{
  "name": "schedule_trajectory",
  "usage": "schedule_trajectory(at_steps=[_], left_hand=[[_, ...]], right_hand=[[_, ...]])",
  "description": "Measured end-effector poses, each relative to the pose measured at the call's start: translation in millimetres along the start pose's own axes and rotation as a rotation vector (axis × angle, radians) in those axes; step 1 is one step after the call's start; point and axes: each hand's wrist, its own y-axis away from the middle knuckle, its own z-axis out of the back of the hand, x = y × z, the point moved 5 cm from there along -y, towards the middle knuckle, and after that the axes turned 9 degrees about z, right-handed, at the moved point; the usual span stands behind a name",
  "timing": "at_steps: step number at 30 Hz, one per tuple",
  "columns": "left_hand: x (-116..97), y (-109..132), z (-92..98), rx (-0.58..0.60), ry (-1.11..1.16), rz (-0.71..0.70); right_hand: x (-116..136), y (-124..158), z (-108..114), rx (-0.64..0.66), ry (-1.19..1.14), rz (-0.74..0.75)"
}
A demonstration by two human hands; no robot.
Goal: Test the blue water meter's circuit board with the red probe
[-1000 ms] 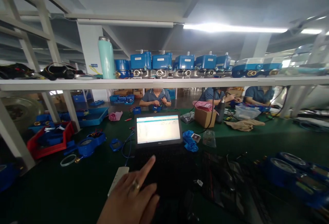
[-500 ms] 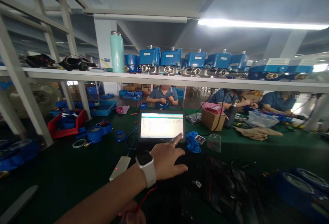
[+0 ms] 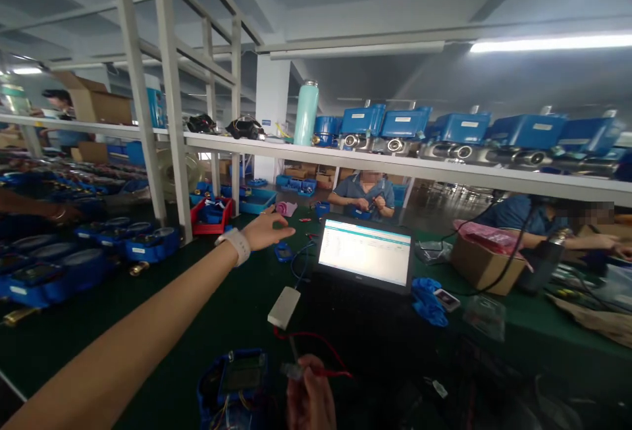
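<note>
My left hand (image 3: pixel 266 230), with a pale watch (image 3: pixel 236 247) on the wrist, reaches out over the bench with its fingers apart and nothing in them. Near it lie a red bin (image 3: pixel 211 216) of blue parts and a small blue device (image 3: pixel 283 252). Low in the middle, my right hand (image 3: pixel 312 396) pinches a small clear connector (image 3: pixel 292 371) beside a red wire (image 3: pixel 332 349). Left of that hand is an opened blue meter housing (image 3: pixel 232 377) with loose thin wires. A white box (image 3: pixel 284 308) sits in front of the lit laptop (image 3: pixel 364 252).
Several blue meters (image 3: pixel 148 245) stand at left. A shelf (image 3: pixel 375 157) crosses above the bench, carrying a mint bottle (image 3: pixel 307 114) and blue valve units (image 3: pixel 363 122). At right are a cardboard box (image 3: pixel 486 262) and blue gloves (image 3: pixel 428 301). Co-workers (image 3: pixel 363 194) sit beyond.
The view has swung left. My left hand has left the laptop screen and moved left toward the red bin. My right hand, partly hidden before, now shows with the connector, beside the opened blue housing.
</note>
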Motion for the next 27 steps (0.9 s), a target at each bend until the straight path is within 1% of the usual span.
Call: schedule_trajectory(at_steps=[2, 3, 4, 5, 6, 8, 10, 11, 12, 14, 16, 18, 21, 23, 25, 27], left_hand=[[7, 47, -13.5, 0.038, 0.015, -0.048], [15, 73, -21.2, 0.056, 0.037, -0.073], [26, 99, -26.1, 0.019, 0.074, -0.108], [41, 122, -30.4, -0.039, 0.077, -0.101], [59, 142, -34.1, -0.113, 0.090, -0.054], [98, 175, -44.5, -0.219, 0.179, 0.084], [132, 197, -61.1, -0.257, 0.298, 0.218], [144, 206, -71.1, -0.254, 0.364, 0.276], [154, 213, -81.6, -0.240, 0.431, 0.328], [166, 224, -100.6, -0.212, 0.559, 0.411], [169, 232, -113.7, -0.201, 0.652, 0.448], [167, 236, -120.8, -0.179, 0.697, 0.437], [162, 234, -121.2, -0.147, 0.703, 0.391], [158, 228, -116.4, -0.162, 0.700, 0.378], [155, 221, -111.0, -0.183, 0.700, 0.369], [152, 213, -108.3, -0.169, 0.683, 0.354]], right_hand=[[7, -4, 0, 0.014, -0.013, 0.058], [10, -6, 0, 0.006, -0.017, 0.091], [12, -7, 1, 0.001, -0.017, 0.114], [14, -7, 2, -0.005, -0.010, 0.120], [16, -6, 3, -0.014, 0.001, 0.109], [20, -4, 5, -0.032, 0.034, 0.070], [28, -2, 6, -0.039, 0.065, 0.068], [33, -2, 5, -0.038, 0.078, 0.083], [39, -3, 4, -0.032, 0.090, 0.095], [49, -6, 2, -0.016, 0.118, 0.101], [59, -10, -2, 0.047, 0.158, 0.115], [68, -13, -8, 0.152, 0.204, 0.124], [77, -18, -19, 0.334, 0.369, 0.113], [82, -21, -29, 0.448, 0.527, 0.124], [85, -23, -39, 0.535, 0.656, 0.148], [87, -23, -48, 0.593, 0.740, 0.161]])
